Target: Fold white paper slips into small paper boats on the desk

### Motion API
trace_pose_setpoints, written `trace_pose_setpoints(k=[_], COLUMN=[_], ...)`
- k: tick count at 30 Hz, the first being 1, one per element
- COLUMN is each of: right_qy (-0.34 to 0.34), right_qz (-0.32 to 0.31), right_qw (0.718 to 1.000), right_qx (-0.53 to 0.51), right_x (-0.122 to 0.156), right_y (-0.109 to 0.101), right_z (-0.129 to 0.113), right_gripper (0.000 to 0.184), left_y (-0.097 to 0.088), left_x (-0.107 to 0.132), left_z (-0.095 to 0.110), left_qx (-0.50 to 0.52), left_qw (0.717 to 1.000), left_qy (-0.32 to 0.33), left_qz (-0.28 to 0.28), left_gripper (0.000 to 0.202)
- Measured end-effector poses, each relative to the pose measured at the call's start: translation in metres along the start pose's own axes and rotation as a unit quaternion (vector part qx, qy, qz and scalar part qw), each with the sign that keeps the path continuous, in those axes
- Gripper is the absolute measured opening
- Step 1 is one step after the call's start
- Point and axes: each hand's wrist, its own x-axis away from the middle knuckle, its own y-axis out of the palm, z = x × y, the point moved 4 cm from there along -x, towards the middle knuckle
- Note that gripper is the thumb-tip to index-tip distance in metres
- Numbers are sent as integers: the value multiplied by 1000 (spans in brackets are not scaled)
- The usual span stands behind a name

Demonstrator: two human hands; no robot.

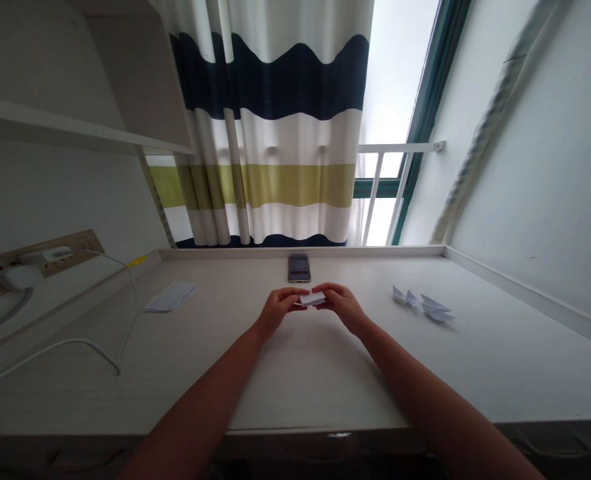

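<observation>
Between my two hands is a small folded piece of white paper (312, 299), held a little above the desk in the middle. My left hand (281, 305) pinches its left edge, thumb and fingers closed on it. On the opposite edge, my right hand (341, 303) grips the same paper with its fingertips. The paper's underside and some of the fingertips are hidden. Just beyond the hands a phone (299, 268) lies flat on the desk. Over to the right rest folded white paper shapes (436, 308), with a smaller one (404, 297) beside them.
A stack of white paper sheets (170, 297) lies on the left of the desk (320, 373). A white cable (134, 300) runs from the wall sockets (40, 260) down onto the left side. A raised rim (375, 252) borders the back, before a striped curtain (295, 140).
</observation>
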Motion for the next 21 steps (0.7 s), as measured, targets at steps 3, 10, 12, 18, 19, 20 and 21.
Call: trace_pose_setpoints(k=[3,10,12,18,19,20,21], right_qy=[1,-9,-11,-11,-12,-13,-15], right_qz=[-2,-17,-21,-8,-7,-7,-8], right_qw=[1000,999,999,1000,1000,1000,1000], right_qx=[18,42,42,28,26,25,25], right_x=[0,0,0,-2,-1,-1,-1], right_y=[0,1,1,1,2,2,2], right_z=[0,-1,0,1,1,1,0], right_gripper=[19,22,23,26,27,28,29], left_y=[-2,-3,-3,-4,-4,-4,-5], left_x=[-1,-2,-2,-4,-5,-5,-6], left_z=[-2,-3,-3,-7,-8,-8,-9], left_qx=[-31,-38,-43,-65,-65,-64,-61], left_qw=[999,999,999,998,998,998,998], left_qy=[1,0,-1,3,6,10,14], left_qz=[7,23,25,24,24,25,26], left_gripper=[24,26,27,25,26,26,27])
